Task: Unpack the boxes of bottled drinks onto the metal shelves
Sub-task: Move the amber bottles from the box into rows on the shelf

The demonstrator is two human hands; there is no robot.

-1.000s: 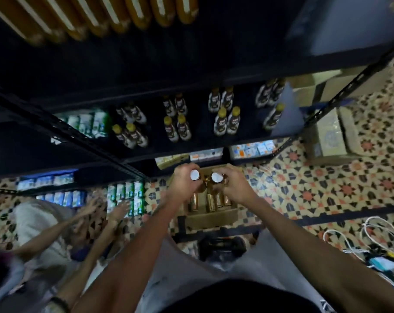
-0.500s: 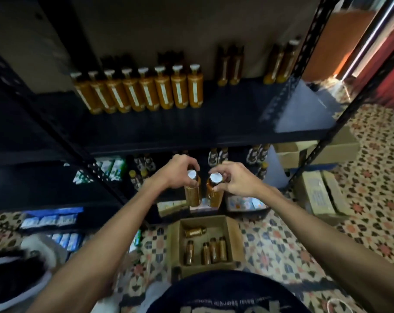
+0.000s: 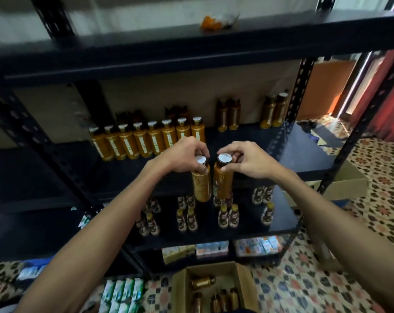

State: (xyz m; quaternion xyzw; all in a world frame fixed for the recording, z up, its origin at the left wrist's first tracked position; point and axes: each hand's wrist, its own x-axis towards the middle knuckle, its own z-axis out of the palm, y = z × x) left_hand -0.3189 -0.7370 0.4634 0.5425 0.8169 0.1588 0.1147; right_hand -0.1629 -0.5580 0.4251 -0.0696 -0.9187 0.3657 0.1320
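Tiled floor (image 3: 304, 288), box (image 3: 180, 288) of bottles (image 3: 202, 281); left fingers (image 3: 199, 147), right fingers (image 3: 231, 147) each round one bottle (image 3: 201, 186)

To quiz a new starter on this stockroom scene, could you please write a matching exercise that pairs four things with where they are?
Things:
1. amber row
2. box
3. yellow-capped bottles
4. held bottles

Places:
A. on the floor
B. on the lower shelf
C. gripped at the caps, one by the left hand, one by the right hand
D. on the middle shelf

Pairs: 1-D, 2-A, 3-B, 4-C.
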